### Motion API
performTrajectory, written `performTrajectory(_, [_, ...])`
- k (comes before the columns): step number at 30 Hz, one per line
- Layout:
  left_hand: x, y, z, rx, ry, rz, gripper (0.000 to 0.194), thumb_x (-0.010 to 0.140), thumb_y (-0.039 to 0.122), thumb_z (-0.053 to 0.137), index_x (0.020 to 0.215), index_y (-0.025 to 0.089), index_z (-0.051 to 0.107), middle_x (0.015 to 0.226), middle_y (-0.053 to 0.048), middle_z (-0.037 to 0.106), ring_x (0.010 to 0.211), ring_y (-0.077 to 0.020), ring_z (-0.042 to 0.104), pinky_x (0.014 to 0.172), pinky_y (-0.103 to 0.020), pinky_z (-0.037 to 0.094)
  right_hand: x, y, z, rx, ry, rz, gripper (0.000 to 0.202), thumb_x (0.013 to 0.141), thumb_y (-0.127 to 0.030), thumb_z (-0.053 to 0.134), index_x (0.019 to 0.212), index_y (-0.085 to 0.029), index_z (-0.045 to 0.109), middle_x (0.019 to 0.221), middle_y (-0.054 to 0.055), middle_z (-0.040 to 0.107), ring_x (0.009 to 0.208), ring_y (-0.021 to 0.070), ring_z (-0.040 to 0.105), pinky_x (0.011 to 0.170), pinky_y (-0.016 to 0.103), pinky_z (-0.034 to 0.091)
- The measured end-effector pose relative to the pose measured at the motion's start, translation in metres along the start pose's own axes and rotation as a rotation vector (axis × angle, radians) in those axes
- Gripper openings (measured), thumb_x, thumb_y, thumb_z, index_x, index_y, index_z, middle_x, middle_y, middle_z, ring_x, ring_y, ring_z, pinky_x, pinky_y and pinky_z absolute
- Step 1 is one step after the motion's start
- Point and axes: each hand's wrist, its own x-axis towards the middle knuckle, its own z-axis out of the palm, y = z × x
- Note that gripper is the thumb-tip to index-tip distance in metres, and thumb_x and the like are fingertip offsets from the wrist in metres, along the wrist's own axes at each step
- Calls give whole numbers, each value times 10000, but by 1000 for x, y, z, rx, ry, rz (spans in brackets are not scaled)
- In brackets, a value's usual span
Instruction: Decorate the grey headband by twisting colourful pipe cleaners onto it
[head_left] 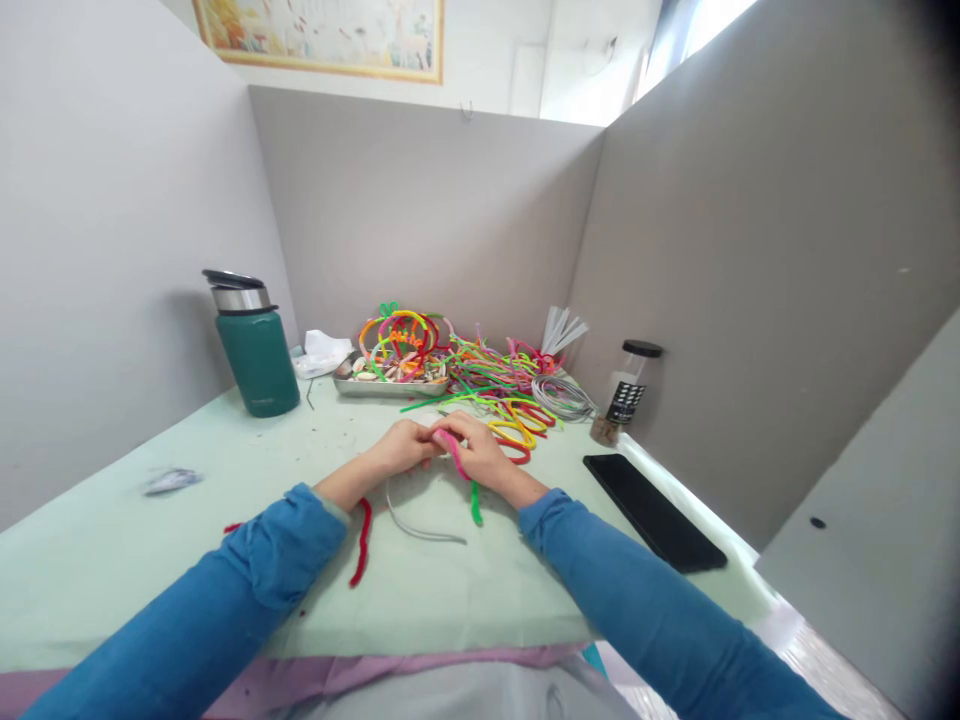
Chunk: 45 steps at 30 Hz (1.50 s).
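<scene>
My left hand [401,447] and my right hand [476,450] meet over the middle of the table, fingertips pinched together. Between them is a pink pipe cleaner [453,450], which runs down across the right palm. A green pipe cleaner [476,503] hangs or lies just below the right hand; whether it joins the pink one I cannot tell. Grey wire [427,535] curves out beneath the hands toward me. Near my left wrist lies a red pipe cleaner [362,542]. The fingertips partly hide what they grip.
At the back, a metal tray [390,388] holds pipe-cleaner shapes, beside a heap of coloured pipe cleaners [499,365] and a grey wire coil [562,397]. A green bottle [259,360] stands left. A clear jar [626,395] and a black flat object [652,510] are right. Partitions enclose the table.
</scene>
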Motion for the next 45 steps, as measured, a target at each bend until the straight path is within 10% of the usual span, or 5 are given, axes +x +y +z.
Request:
performTrajectory(19, [-6,10,0,-53,-18,235,390,724,469,541,796,115,688,501,22,523,453,-60,375,450,-178,296,10,27,11,562,142,658,202,666,-237,432,606,-124,589,444,-23,427,416,93,381,408,221,270])
performTrajectory(34, [-2,1,-2,-54,-91,101,398,703,493,534,787,125,661,513,21,520,421,-71,410,425,-182,330,2,-5,-5,94,135,-34,135,786,-244,473,732,-176,576,830,42,556,836,160,489,786,295,380])
performTrajectory(42, [-8,8,0,-83,-178,187,392,701,480,570,780,112,679,471,20,508,423,-65,397,436,-186,319,14,20,-15,782,394,495,314,776,-423,396,648,-171,532,618,21,547,564,125,496,535,243,390])
performTrajectory(45, [-9,8,1,-100,-201,197,392,707,481,563,752,107,672,462,18,501,422,-63,395,432,-184,313,14,20,-14,684,388,550,368,784,-495,388,717,-168,542,652,22,562,548,112,491,497,223,371])
